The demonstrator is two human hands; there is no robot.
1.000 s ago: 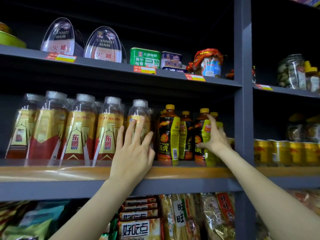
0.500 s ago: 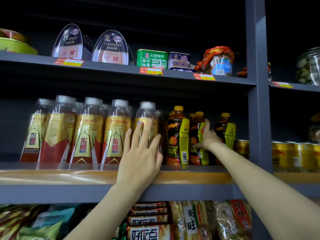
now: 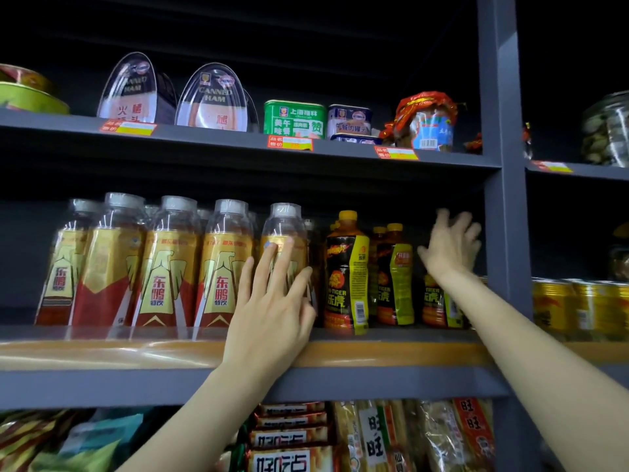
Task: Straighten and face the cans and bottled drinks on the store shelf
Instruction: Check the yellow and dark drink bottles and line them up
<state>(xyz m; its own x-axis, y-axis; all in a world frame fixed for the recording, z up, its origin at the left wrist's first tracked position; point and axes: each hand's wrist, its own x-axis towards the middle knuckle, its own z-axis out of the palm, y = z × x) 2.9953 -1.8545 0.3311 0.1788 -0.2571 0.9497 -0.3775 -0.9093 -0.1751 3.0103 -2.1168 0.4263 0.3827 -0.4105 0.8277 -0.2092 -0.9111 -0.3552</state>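
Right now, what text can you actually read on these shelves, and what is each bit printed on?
"CANNED HAM": clear-lidded ham tin, top shelf.
"上海梅林" and "美午": green luncheon meat tin.
"东鹏特饮": gold and red bottle, middle shelf.
"HI-TIGER 乐虎": black and yellow bottle.
"旺旺": snack bag, bottom shelf.
"好吃点": biscuit pack.
Price tags, barcodes and small print: too blurred to read.

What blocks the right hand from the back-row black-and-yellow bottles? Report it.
Nothing visible. The right hand is spread, blurred, over the rightmost front bottle, beside the upright post. The back row is hidden.
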